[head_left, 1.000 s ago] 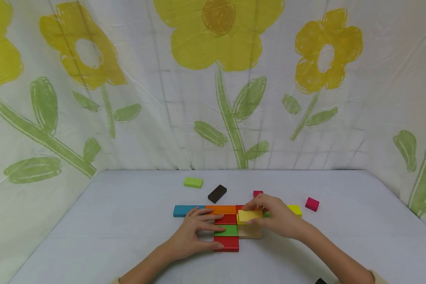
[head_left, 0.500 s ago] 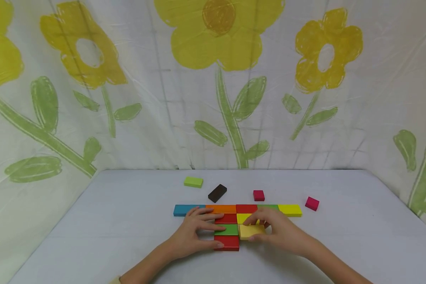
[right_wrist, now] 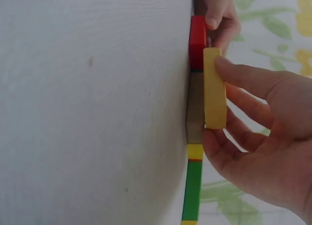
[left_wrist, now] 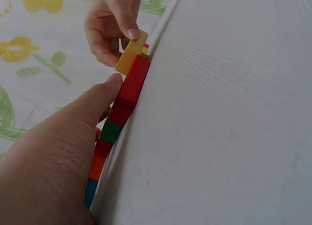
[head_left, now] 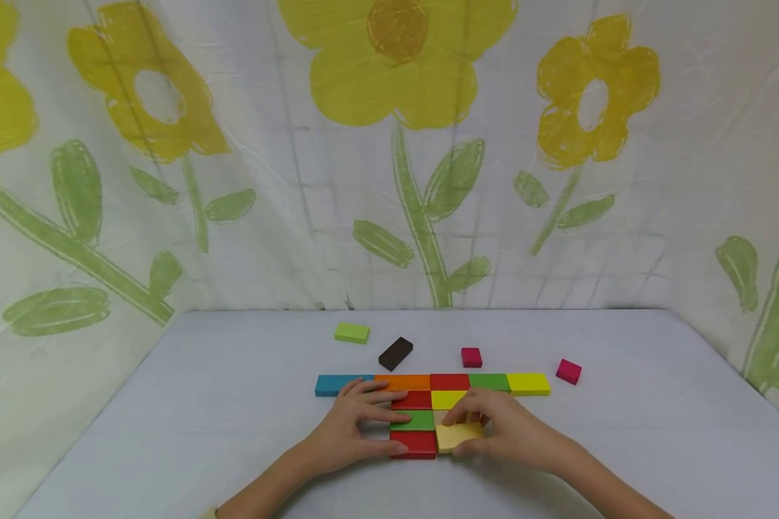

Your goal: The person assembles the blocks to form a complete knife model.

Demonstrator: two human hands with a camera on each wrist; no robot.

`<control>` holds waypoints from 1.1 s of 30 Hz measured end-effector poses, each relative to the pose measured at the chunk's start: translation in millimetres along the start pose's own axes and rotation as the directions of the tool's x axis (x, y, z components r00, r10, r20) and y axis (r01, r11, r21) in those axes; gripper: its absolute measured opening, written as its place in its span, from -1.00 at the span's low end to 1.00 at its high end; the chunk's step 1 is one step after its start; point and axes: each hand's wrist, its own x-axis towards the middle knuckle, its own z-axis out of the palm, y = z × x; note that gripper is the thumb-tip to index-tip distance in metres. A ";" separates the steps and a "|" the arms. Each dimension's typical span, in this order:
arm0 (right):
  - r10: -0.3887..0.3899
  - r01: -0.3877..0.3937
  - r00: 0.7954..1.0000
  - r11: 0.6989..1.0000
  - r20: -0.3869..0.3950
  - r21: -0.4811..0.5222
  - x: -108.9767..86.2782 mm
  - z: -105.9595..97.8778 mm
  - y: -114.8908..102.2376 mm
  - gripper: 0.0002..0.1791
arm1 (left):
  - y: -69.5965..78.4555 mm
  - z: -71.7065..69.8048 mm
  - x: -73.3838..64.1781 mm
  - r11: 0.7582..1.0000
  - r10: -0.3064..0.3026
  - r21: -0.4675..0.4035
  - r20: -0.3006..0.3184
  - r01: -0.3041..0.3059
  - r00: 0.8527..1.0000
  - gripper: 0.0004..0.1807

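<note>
My right hand (head_left: pixel 519 431) pinches a pale yellow block (head_left: pixel 457 438) between thumb and fingers. In the right wrist view that block is raised a little off the table, nearer than a plain wooden block (right_wrist: pixel 195 110). My left hand (head_left: pixel 353 425) rests with spread fingers on a column of blocks: a red one (head_left: pixel 418 398), a green one (head_left: pixel 420 420) and a nearer red one (head_left: pixel 415 447), with the thumb on the last. Beside the column, a bright yellow block (head_left: pixel 448 398) lies behind the wooden one, which my right hand and the held block mostly hide.
Behind lies a row of blue (head_left: pixel 334 386), orange (head_left: pixel 405 382), red (head_left: pixel 450 382), green (head_left: pixel 490 382) and yellow (head_left: pixel 529 385) blocks. Farther back are a lime block (head_left: pixel 353 333), a dark brown block (head_left: pixel 396 354) and two crimson blocks (head_left: pixel 471 357). A flowered curtain (head_left: pixel 266 180) hangs behind the table.
My right hand has brought the pale yellow block toward me, from over the bright yellow block, past the wooden block, to beside the nearest red one. My left hand stays in place.
</note>
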 end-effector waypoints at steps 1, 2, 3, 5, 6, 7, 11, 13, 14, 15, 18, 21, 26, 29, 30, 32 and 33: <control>-0.005 0.005 1.000 1.000 -0.001 -0.002 0.5 1.8 5.0 -0.61 | 0.0 0.0 -0.3 1.000 0.001 0.001 -0.002 -0.001 1.000 -0.56; -0.006 0.006 1.000 1.000 -0.004 -0.002 0.8 3.7 9.7 -0.60 | 0.0 0.0 -0.5 1.000 0.003 0.001 -0.004 -0.003 1.000 -0.56; 0.006 -0.006 1.000 1.000 0.000 0.000 1.2 4.7 11.5 -0.61 | 0.1 0.1 -0.8 1.000 0.005 0.001 -0.007 -0.005 1.000 -0.56; 0.015 -0.015 1.000 1.000 0.010 0.016 1.3 4.6 9.2 -0.62 | 0.4 0.2 -0.9 1.000 0.007 0.002 -0.010 -0.007 1.000 -0.56; 0.005 -0.005 1.000 1.000 0.013 0.016 1.2 4.7 8.8 -0.62 | 0.5 0.2 -1.0 1.000 0.006 0.002 -0.011 -0.006 1.000 -0.56; 0.010 -0.011 1.000 1.000 0.020 0.018 1.5 3.9 4.1 -0.62 | 0.5 0.2 -1.0 1.000 0.003 0.001 -0.011 -0.003 1.000 -0.56; 0.074 -0.075 0.996 0.997 0.040 0.016 2.2 3.9 -4.5 -0.63 | 0.8 -0.3 -1.2 1.000 -0.014 0.001 -0.005 0.014 1.000 -0.55; 0.117 -0.119 0.992 0.993 0.053 0.027 2.1 1.9 -15.1 -0.64 | 0.6 -0.3 -1.2 1.000 -0.018 -0.001 -0.002 0.018 1.000 -0.55; 0.123 -0.125 0.991 0.992 0.053 0.036 1.8 2.0 -15.6 -0.64 | 0.6 -0.3 -1.2 1.000 -0.018 -0.002 -0.001 0.018 1.000 -0.55; 0.125 -0.128 0.991 0.991 0.053 0.042 1.2 0.1 -22.7 -0.64 | 0.5 -0.2 -1.3 1.000 -0.017 -0.004 0.000 0.017 1.000 -0.55; 0.114 -0.117 0.992 0.991 0.048 0.063 2.3 6.4 -5.3 -0.61 | 0.2 0.1 -0.9 1.000 -0.017 -0.005 0.001 0.017 1.000 -0.55; 0.081 -0.083 0.996 0.995 0.036 0.058 3.4 12.7 13.4 -0.59 | 0.1 0.2 -0.8 1.000 -0.017 -0.002 -0.001 0.017 1.000 -0.56; 0.049 -0.052 0.998 0.997 0.037 0.061 1.9 7.1 -4.3 -0.62 | 0.0 0.4 -1.0 1.000 -0.015 0.006 -0.006 0.015 1.000 -0.56; 0.059 -0.062 0.997 0.995 0.049 0.077 0.7 1.1 -21.5 -0.64 | 0.0 0.4 -1.0 1.000 -0.018 0.003 -0.004 0.018 1.000 -0.56; 0.064 -0.068 0.997 0.994 0.054 0.085 0.5 -0.2 -25.2 -0.65 | 0.1 0.3 -0.9 1.000 -0.020 0.002 -0.002 0.020 1.000 -0.56; 0.045 -0.049 0.998 0.995 0.049 0.081 0.1 0.4 -22.8 -0.65 | 0.2 0.2 -0.8 1.000 -0.021 -0.002 -0.001 0.021 1.000 -0.55; 0.034 -0.037 0.998 0.996 0.046 0.083 0.2 1.6 -19.5 -0.65 | 0.3 0.2 -0.8 1.000 -0.023 -0.003 0.000 0.023 1.000 -0.55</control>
